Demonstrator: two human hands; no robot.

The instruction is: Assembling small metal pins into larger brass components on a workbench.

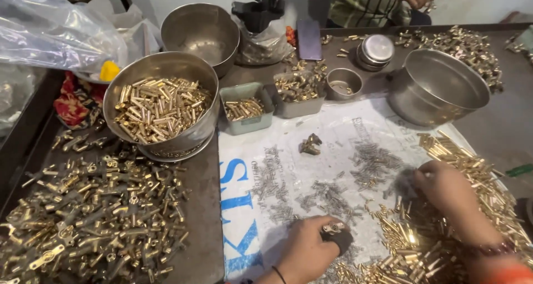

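The left hand (308, 250) is curled into a loose fist, knuckles up. The right hand (444, 185) reaches forward, palm down, fingers bent.

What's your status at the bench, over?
Left hand closed on a small black holder with a brass piece on top. Right hand reaching into the brass tube pile. Small grey springs scattered between hands.

Shiny brass tubes (158, 107) in dull steel bowl (145, 67); matt grey metal springs (327, 195) on woven plastic sheet (244, 206), white w/ blue print; dark matt surface (202, 245); crinkly clear plastic bag (50, 29).
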